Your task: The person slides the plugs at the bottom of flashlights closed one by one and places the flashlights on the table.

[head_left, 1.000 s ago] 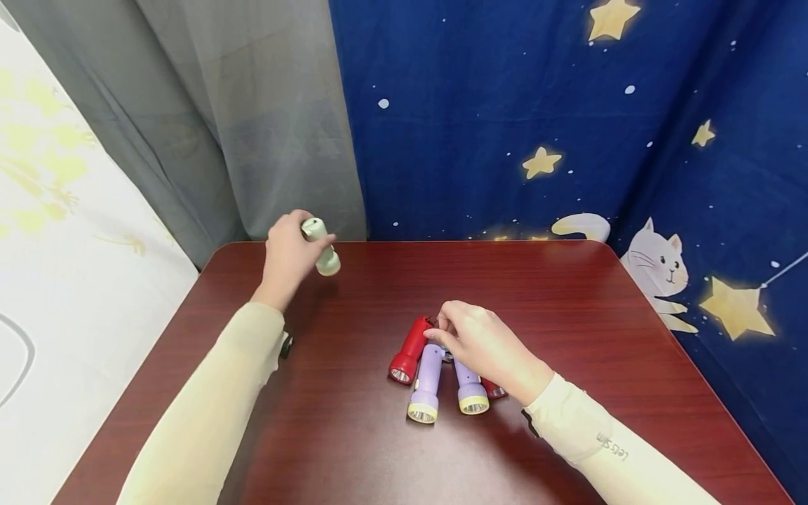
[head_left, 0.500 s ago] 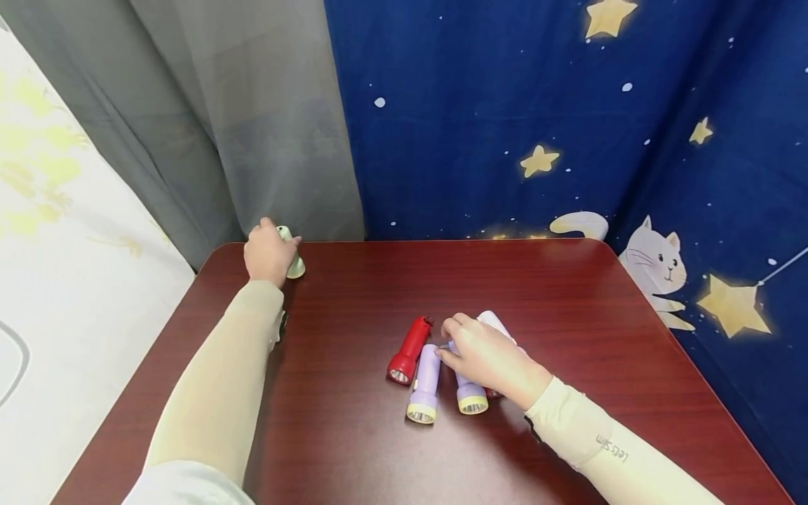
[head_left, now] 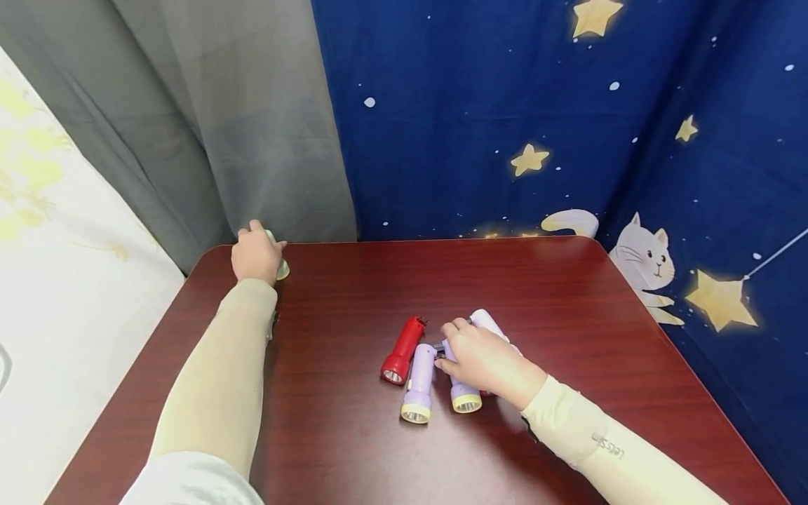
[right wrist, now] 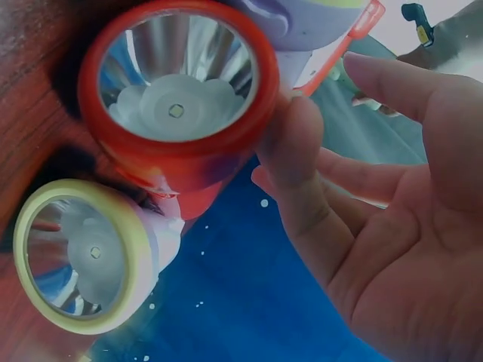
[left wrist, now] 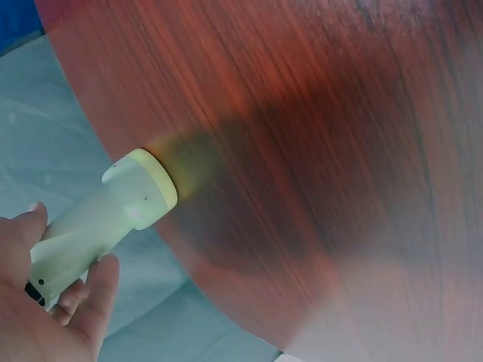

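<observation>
In the head view my left hand (head_left: pixel 254 254) is at the far left corner of the table, holding a pale green flashlight (left wrist: pixel 87 230). Thumb and fingers curl around its handle, and the wide yellow-rimmed end points down at the tabletop. My right hand (head_left: pixel 482 354) is over a group of flashlights, its thumb and fingers apart around the back end of a purple flashlight (head_left: pixel 466 393). Whether they touch it is unclear. To the left lie another purple flashlight (head_left: pixel 418 386) and a red flashlight (head_left: pixel 404 351). A second red flashlight (right wrist: pixel 178 162) is mostly under my right hand.
A whitish flashlight (head_left: pixel 487 322) pokes out behind my right hand. The dark red-brown table (head_left: pixel 341 435) reaches a grey curtain (head_left: pixel 271 126) and a blue star-patterned curtain (head_left: pixel 454 140) at the back. White patterned cloth (head_left: pixel 76 294) hangs on the left.
My left hand has carried the pale green flashlight left and lowered it toward the corner. My right hand has shifted slightly, uncovering the whitish flashlight; the other flashlights keep their places.
</observation>
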`<action>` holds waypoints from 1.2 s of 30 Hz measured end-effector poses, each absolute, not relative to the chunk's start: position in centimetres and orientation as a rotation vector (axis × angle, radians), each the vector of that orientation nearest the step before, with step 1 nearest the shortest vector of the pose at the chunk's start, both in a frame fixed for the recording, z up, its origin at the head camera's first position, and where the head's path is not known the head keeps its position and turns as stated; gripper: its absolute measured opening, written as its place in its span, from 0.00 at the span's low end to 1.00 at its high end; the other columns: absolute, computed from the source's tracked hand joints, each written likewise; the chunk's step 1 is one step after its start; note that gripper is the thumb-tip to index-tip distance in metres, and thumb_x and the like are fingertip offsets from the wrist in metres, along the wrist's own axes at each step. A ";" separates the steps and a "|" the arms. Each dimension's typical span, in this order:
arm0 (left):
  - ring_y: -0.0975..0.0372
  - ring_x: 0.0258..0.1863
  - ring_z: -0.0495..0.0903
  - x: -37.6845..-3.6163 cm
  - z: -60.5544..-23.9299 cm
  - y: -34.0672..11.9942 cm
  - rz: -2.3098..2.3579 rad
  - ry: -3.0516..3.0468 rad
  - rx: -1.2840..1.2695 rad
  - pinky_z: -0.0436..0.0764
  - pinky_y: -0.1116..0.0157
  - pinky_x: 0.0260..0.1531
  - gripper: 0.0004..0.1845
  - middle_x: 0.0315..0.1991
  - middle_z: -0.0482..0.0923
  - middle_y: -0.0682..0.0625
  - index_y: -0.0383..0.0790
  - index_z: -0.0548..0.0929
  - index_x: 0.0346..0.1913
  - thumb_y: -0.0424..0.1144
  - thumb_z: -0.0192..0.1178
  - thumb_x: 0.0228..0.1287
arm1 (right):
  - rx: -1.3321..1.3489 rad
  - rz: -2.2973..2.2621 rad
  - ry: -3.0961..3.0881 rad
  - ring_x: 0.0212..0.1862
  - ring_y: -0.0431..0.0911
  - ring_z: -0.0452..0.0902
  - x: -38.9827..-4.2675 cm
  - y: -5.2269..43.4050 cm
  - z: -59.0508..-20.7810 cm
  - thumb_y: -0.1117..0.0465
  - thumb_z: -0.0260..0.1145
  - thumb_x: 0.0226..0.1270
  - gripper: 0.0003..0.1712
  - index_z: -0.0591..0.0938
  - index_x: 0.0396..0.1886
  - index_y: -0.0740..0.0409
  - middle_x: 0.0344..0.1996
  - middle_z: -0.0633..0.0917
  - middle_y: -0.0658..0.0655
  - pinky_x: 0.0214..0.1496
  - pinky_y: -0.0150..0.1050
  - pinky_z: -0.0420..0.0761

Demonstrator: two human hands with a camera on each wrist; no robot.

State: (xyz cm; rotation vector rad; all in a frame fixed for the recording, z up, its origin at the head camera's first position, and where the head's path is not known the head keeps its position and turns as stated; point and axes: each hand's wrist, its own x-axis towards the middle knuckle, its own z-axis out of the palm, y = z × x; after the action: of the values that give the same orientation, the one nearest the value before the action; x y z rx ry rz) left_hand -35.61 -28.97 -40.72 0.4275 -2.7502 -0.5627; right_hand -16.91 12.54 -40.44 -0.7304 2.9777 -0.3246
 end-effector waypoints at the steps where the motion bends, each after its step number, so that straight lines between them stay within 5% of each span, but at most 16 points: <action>1: 0.25 0.53 0.79 -35.6 -40.7 -29.2 -0.565 -2.752 0.428 0.80 0.34 0.60 0.33 0.59 0.73 0.24 0.25 0.67 0.69 0.46 0.65 0.75 | -0.735 -0.319 2.975 0.53 0.56 0.86 -16.9 12.5 -40.5 0.51 0.78 0.66 0.31 0.82 0.59 0.67 0.54 0.86 0.64 0.58 0.52 0.88; 16: 0.27 0.57 0.77 -34.8 -39.6 -31.1 -0.699 -2.837 0.306 0.81 0.33 0.58 0.37 0.60 0.72 0.23 0.27 0.64 0.71 0.46 0.66 0.70 | -0.785 -0.154 3.064 0.32 0.56 0.85 -16.7 11.4 -41.3 0.54 0.82 0.60 0.23 0.81 0.41 0.65 0.34 0.84 0.61 0.33 0.53 0.88; 28: 0.30 0.59 0.77 -34.1 -40.0 -31.6 -0.736 -2.873 0.234 0.80 0.34 0.58 0.38 0.62 0.74 0.24 0.29 0.63 0.75 0.46 0.66 0.72 | -0.717 -0.064 3.101 0.31 0.58 0.86 -16.7 11.0 -42.2 0.54 0.82 0.59 0.23 0.82 0.41 0.65 0.33 0.83 0.62 0.31 0.53 0.88; 36: 0.34 0.75 0.57 -33.7 -39.0 -29.8 -0.680 -2.720 0.095 0.76 0.31 0.60 0.49 0.79 0.52 0.31 0.38 0.54 0.83 0.59 0.64 0.70 | -0.668 -0.135 3.092 0.31 0.54 0.85 -16.7 11.1 -41.7 0.57 0.80 0.58 0.20 0.82 0.42 0.65 0.35 0.83 0.61 0.31 0.52 0.87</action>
State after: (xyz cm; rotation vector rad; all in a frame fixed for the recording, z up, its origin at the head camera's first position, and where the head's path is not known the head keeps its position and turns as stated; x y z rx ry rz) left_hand -33.72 -29.77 -38.97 0.0946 -2.7195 -0.6800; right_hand -16.73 11.11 -41.75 -0.6678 3.0924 -0.1347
